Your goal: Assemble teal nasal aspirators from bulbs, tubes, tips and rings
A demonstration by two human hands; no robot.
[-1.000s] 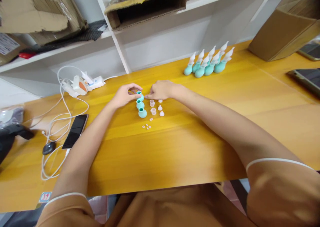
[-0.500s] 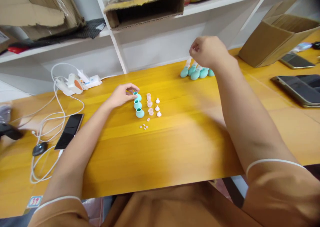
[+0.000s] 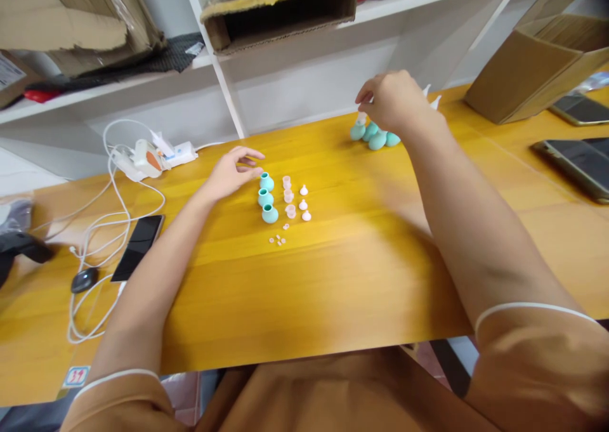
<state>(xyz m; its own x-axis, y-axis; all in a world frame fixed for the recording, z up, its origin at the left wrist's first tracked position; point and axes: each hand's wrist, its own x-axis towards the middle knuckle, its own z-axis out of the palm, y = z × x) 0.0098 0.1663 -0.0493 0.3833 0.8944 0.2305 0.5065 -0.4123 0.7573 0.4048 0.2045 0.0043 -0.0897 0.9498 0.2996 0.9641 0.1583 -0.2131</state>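
Three open-necked teal bulbs (image 3: 269,214) stand in a column on the table. Just beyond the farthest one, my left hand (image 3: 233,173) hovers with its fingers apart, holding nothing. To their right are a column of pale pink cup-shaped pieces (image 3: 290,212) and another of small pink cone-shaped tips (image 3: 303,205). Several tiny pink rings (image 3: 278,241) lie nearer to me. At the back right, my right hand (image 3: 394,102) is pinched at the pale top of a teal bulb with a nozzle (image 3: 358,131). Beside it stand more such bulbs (image 3: 377,141), partly hidden by the hand.
A power strip (image 3: 181,155) with white cables and a phone (image 3: 137,248) are at left. An open cardboard box (image 3: 528,70) and a dark tablet-like device (image 3: 575,165) are at right. White shelving (image 3: 295,89) with boxes rises behind the table.
My left hand has drawn back from the farthest open bulb and its fingers have come off it. My right hand has lowered slightly towards the group of bulbs. The view has shifted a little.
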